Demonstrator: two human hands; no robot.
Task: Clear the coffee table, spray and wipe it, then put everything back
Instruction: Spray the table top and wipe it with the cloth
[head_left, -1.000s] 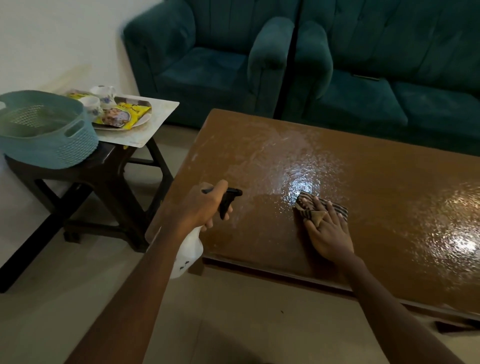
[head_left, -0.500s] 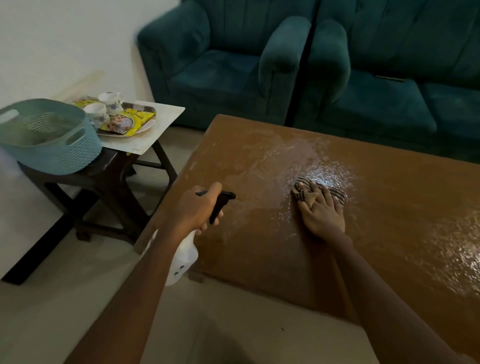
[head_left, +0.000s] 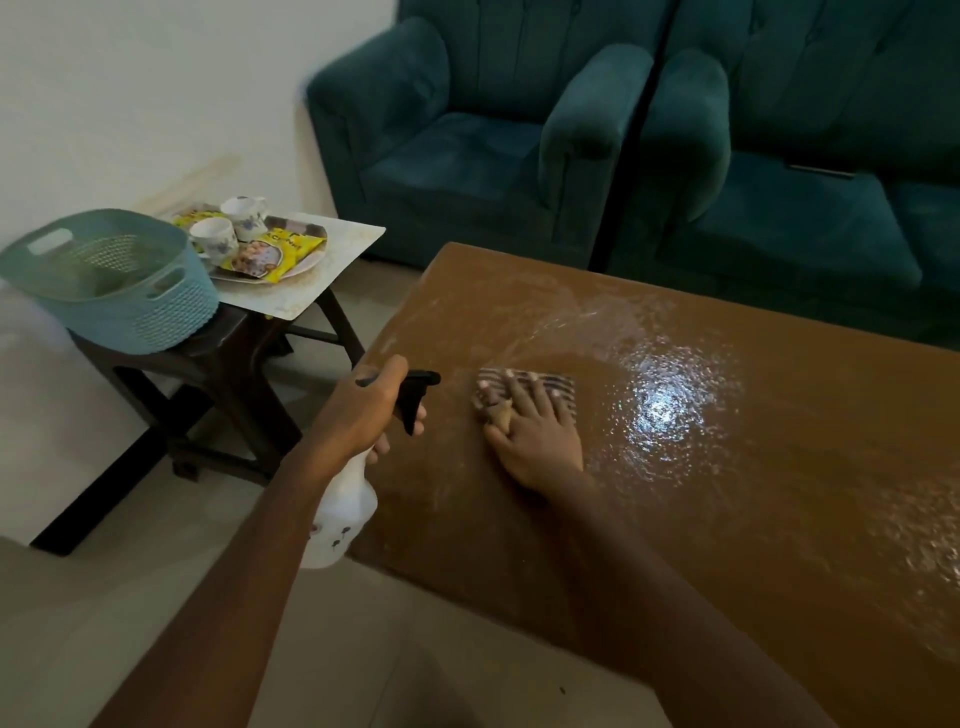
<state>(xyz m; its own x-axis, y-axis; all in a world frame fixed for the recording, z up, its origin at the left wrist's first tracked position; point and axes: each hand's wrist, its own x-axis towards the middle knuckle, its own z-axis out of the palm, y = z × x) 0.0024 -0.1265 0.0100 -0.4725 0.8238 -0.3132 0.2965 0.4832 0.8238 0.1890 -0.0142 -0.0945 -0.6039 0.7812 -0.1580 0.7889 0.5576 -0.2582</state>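
Note:
The brown coffee table (head_left: 727, 493) is wet and shiny, with streaks near its left end. My right hand (head_left: 535, 431) lies flat, fingers spread, pressing a striped cloth (head_left: 556, 382) onto the tabletop near the left edge. My left hand (head_left: 363, 410) grips the neck of a white spray bottle (head_left: 343, 514) with a black trigger head (head_left: 415, 400), held just off the table's left edge, nozzle pointing toward the cloth.
At left, a dark side table (head_left: 228, 358) bears a teal basket (head_left: 114, 280) and a tray (head_left: 306, 265) with two cups (head_left: 228, 234) and yellow snack packets (head_left: 265, 254). Teal sofas (head_left: 519, 145) stand behind the coffee table. Pale floor lies in front.
My right hand has slid the cloth leftward across the table, toward the spray bottle. My left hand stays on the bottle at about the same place.

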